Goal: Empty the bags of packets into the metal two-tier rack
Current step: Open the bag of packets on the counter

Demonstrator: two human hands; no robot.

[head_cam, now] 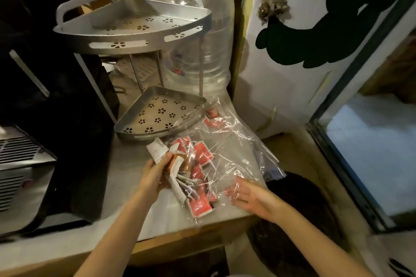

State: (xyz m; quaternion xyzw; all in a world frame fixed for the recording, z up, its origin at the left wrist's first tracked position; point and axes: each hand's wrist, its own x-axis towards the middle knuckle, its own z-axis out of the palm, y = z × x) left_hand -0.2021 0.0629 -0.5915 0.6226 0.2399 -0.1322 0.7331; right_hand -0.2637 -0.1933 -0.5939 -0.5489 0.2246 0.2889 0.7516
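The metal two-tier rack [126,45] stands on the counter; both its upper tray and its lower tray [135,131] hold nothing. In front of the lower tray lies a clear plastic bag [234,148] with several red packets [201,153] inside. My left hand [157,173] grips a bunch of white and brown packets [174,164] at the bag's left side. My right hand [249,195] rests flat, fingers spread, on the bag's near right part. A second clear bag [270,164] with a blue strip lies under it toward the right.
A large clear water bottle [202,36] stands right behind the rack. A black appliance [56,108] fills the left, with a metal grille [15,148] at its foot. The counter's front edge [180,238] is close below my hands. A white door [292,74] stands to the right.
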